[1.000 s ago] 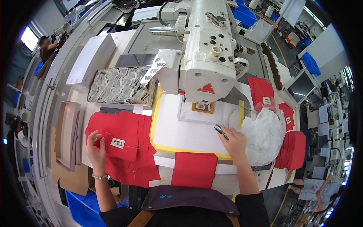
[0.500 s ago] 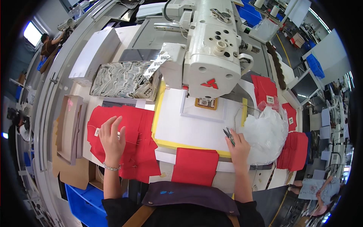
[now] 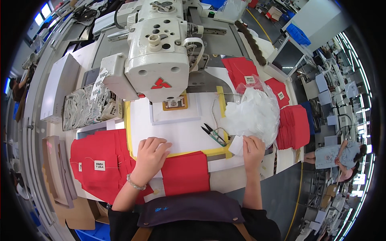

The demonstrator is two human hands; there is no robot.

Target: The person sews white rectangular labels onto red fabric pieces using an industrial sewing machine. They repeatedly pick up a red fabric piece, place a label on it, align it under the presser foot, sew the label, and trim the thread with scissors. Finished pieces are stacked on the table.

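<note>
My left hand [image 3: 152,158] is over the near left part of the white work plate [image 3: 140,120] edged in yellow, thumb apart from the fingers, nothing visible in it. Below it lies a stack of red cloth pieces [image 3: 187,173]. My right hand [image 3: 253,152], at the near edge of a heap of thin white sheets [image 3: 251,114], pinches a small white sheet [image 3: 237,146]. Just left of that sheet, thread snips [image 3: 214,135] with dark blades lie on the plate's right part, a cord beside them. Farther left is a spread pile of red pieces with white labels [image 3: 100,146].
The white sewing machine head [image 3: 159,68] overhangs the plate's far side. A box of folded labels [image 3: 86,106] and a long white box [image 3: 60,88] stand at left. More red pieces [image 3: 295,126] are stacked at right. Another person [image 3: 335,154] is far right.
The snips have left my right hand and lie on the plate. That hand is now at the white heap with a small sheet. My left hand has moved right, off the labelled red pile. The view has shifted.
</note>
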